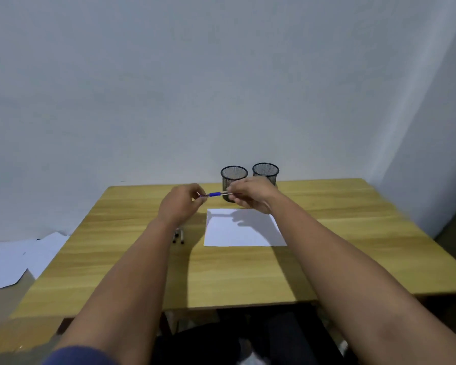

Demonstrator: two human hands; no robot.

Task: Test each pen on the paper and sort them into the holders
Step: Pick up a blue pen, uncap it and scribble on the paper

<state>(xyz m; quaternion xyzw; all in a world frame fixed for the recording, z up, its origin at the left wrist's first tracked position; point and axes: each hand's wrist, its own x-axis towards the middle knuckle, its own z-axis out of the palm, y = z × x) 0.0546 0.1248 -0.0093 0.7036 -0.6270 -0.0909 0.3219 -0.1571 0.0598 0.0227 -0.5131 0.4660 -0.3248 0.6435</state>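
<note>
Above the white paper (244, 229) on the wooden table (340, 233), a blue-gripped pen (216, 194) is being pinched level at both ends by the left hand (181, 204) and right hand (252, 193), just before two mesh holders (234, 177).

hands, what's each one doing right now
Left hand: pinches one end of the blue pen.
Right hand: pinches the other end.
</note>
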